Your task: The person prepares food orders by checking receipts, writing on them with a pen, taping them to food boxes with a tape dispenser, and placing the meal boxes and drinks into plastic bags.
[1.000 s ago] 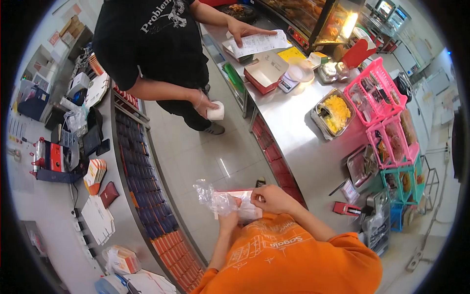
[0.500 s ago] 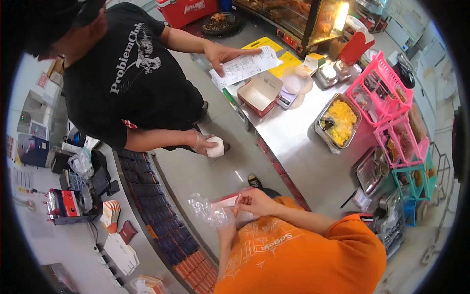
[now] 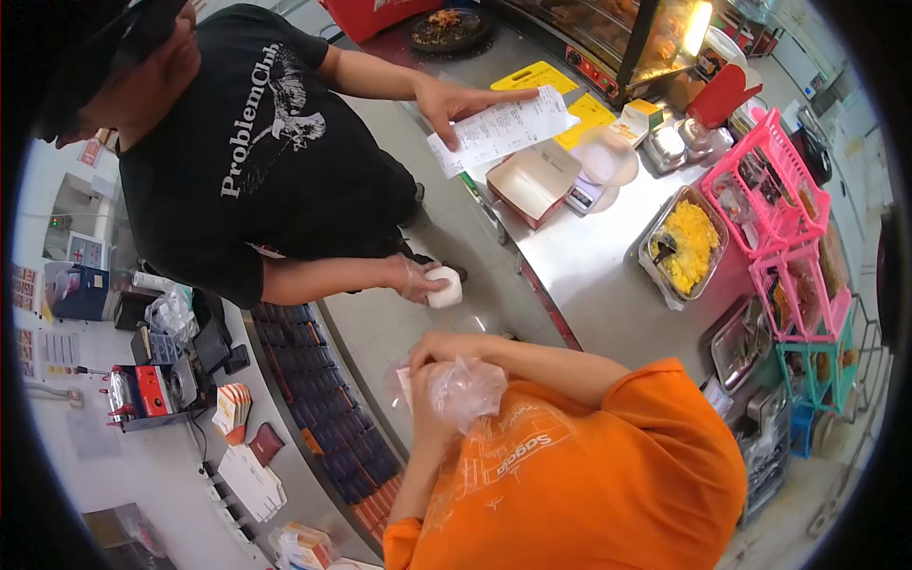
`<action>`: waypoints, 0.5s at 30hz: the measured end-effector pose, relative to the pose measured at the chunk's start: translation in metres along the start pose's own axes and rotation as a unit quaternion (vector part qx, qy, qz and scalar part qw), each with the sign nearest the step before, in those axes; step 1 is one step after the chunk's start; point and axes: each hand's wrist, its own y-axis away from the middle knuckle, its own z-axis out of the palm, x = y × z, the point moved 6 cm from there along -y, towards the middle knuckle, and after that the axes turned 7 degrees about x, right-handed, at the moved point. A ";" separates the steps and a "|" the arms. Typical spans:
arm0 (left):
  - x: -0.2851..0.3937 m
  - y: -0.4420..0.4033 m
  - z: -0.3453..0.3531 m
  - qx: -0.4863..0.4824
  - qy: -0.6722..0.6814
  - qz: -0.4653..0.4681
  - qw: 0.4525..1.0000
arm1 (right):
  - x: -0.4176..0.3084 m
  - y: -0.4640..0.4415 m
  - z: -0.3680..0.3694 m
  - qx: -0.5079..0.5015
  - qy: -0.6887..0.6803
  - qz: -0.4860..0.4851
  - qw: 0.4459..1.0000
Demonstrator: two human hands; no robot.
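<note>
In front of my orange shirt, both hands are close together around a crumpled clear plastic bag (image 3: 467, 391). My right hand (image 3: 445, 350) is closed at the bag's upper edge, with its fingers curled downward. My left hand (image 3: 429, 418) is wrapped round the bag from below, its fingers partly hidden by the plastic. A pale, flat edge shows beside the fingers; what it belongs to I cannot make out.
Opposite, a co-worker in a black shirt holds a printed receipt (image 3: 503, 128) and a white roll (image 3: 445, 287). A steel counter (image 3: 608, 304) carries an open paper box (image 3: 532, 180), a tray of yellow food (image 3: 686, 242) and pink baskets (image 3: 769, 180). Stacked boxes (image 3: 328, 399) stand left.
My hands have drawn closer together, and the plastic has gone from hanging left of them to being bunched against my shirt. The view has shifted slightly; the co-worker still holds receipt and roll.
</note>
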 end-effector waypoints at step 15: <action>-0.030 0.018 -0.041 0.143 -0.111 -0.163 0.970 | -0.033 0.009 0.021 -0.034 0.151 0.075 0.985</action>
